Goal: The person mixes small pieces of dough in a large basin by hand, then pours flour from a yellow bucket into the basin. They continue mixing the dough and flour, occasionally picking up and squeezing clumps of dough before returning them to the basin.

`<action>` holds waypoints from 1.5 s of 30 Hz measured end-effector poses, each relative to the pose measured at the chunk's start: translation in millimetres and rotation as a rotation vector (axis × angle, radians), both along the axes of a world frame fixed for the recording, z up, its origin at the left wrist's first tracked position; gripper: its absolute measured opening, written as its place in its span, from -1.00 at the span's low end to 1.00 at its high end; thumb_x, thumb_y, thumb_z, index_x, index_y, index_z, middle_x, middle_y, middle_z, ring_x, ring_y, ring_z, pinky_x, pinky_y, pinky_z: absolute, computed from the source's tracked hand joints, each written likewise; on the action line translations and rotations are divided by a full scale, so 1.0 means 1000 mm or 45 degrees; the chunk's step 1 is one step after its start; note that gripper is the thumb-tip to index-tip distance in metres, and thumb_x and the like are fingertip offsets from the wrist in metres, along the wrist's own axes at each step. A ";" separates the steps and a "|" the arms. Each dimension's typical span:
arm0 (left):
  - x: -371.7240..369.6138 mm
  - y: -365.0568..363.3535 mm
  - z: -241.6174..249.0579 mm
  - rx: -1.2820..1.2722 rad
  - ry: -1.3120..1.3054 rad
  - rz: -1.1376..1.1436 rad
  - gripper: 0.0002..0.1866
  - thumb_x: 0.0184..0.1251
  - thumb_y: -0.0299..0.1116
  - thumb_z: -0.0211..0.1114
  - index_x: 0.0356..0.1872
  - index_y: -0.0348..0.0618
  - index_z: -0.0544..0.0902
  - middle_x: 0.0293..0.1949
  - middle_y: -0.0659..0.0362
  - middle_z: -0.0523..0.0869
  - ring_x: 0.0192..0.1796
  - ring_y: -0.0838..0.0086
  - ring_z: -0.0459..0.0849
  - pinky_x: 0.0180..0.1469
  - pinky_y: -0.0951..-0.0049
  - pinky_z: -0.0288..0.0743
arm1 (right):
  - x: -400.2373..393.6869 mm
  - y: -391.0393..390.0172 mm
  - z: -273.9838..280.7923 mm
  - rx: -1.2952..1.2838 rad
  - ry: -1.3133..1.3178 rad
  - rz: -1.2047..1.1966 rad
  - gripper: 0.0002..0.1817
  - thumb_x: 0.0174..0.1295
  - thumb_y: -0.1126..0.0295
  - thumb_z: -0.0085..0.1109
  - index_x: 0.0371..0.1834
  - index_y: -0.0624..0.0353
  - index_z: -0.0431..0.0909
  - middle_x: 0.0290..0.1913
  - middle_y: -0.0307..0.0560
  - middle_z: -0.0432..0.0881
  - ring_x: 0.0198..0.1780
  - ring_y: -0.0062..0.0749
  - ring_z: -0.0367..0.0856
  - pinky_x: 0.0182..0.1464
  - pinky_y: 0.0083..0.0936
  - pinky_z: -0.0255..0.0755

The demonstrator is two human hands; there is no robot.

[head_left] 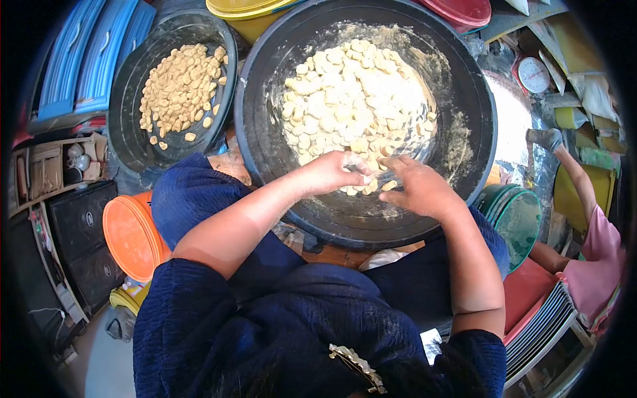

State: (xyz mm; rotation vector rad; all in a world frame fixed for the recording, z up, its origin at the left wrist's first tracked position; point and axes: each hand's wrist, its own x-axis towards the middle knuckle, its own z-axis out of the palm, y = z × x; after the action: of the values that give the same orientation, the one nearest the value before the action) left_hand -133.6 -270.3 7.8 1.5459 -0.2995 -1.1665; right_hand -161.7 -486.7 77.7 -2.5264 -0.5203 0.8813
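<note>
A wide black basin in front of me holds a heap of pale, flattened dough-like pieces dusted with powder. Over the near edge of this heap, my left hand has its thumb and fingertips pinched together; whatever is between them is too small to make out. Close on its right is my right hand, low over the heap, its thumb and fingers apart. A loose piece lies by its thumb. Bright sunlight washes out part of the heap.
A smaller dark tub with browner pieces stands at left. Around me are an orange bucket, green lids, yellow and red containers, and a dial scale. At right sits another person in a pink shirt.
</note>
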 end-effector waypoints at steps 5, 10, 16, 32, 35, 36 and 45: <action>0.034 0.040 -0.055 0.477 -0.503 0.030 -0.51 0.04 -0.19 0.38 -0.05 -0.29 0.57 -0.26 -0.08 0.67 -0.14 0.20 0.65 -0.01 0.38 0.47 | 0.005 -0.004 0.010 0.050 -0.019 -0.050 -0.35 0.05 0.18 0.27 0.22 0.17 0.32 0.12 0.24 0.41 0.15 0.11 0.39 0.18 -0.23 0.29; 0.101 0.059 -0.116 0.949 -0.522 0.399 -0.47 -0.01 -0.22 0.39 -0.01 -0.29 0.55 -0.10 -0.18 0.63 0.02 0.16 0.60 0.07 0.34 0.43 | -0.003 0.004 0.005 0.054 -0.096 0.005 -0.39 0.05 0.20 0.26 0.18 0.18 0.35 0.06 0.20 0.45 0.09 0.08 0.42 0.13 -0.24 0.33; 0.058 0.022 -0.233 1.449 -0.865 0.592 -0.25 -0.02 -0.17 0.39 0.27 0.12 0.30 0.34 -0.05 0.07 0.35 0.00 0.13 0.22 0.16 0.30 | -0.021 0.003 0.000 -0.194 0.107 0.155 -0.45 0.09 0.15 0.21 0.12 0.16 0.38 0.00 0.05 0.48 0.09 -0.06 0.44 0.11 -0.19 0.33; 0.027 0.022 -0.198 1.273 -0.051 0.129 -0.45 -0.08 -0.34 0.35 0.04 -0.24 0.49 -0.04 -0.09 0.60 0.02 0.05 0.58 0.08 0.22 0.46 | -0.020 -0.015 0.004 -0.182 0.075 0.013 -0.42 0.11 0.15 0.20 0.19 0.13 0.33 0.06 0.08 0.46 0.10 0.00 0.45 0.12 -0.13 0.32; 0.018 0.040 -0.209 0.222 0.673 0.721 -0.49 0.00 -0.34 0.28 0.05 -0.26 0.47 -0.06 -0.11 0.61 -0.04 0.07 0.62 0.10 0.19 0.46 | -0.011 -0.022 -0.001 -0.254 0.082 -0.011 -0.43 0.12 0.16 0.19 0.18 0.14 0.33 0.05 0.09 0.47 0.08 0.00 0.46 0.11 -0.15 0.32; 0.021 0.036 -0.184 0.223 0.658 0.708 -0.49 0.00 -0.34 0.28 0.05 -0.26 0.47 -0.06 -0.11 0.61 -0.04 0.07 0.62 0.10 0.19 0.46 | -0.009 -0.024 -0.004 -0.221 -0.025 -0.032 -0.45 0.12 0.14 0.18 0.15 0.15 0.35 0.03 0.10 0.47 0.06 -0.03 0.47 0.08 -0.18 0.35; 0.003 -0.031 0.032 -0.703 0.755 0.821 -0.63 0.18 -0.32 0.16 0.00 -0.27 0.46 -0.09 -0.06 0.59 -0.03 0.14 0.61 0.09 0.22 0.49 | -0.006 0.017 0.012 0.676 -0.415 -0.376 -0.41 0.01 0.33 0.26 0.16 0.13 0.32 -0.03 0.13 0.50 0.04 0.01 0.49 0.10 -0.24 0.38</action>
State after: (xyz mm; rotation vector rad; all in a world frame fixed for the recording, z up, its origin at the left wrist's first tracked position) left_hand -131.0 -301.5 39.8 0.6780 0.2511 -0.8652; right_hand -167.7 -469.8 89.9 -2.1729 -0.3962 0.1838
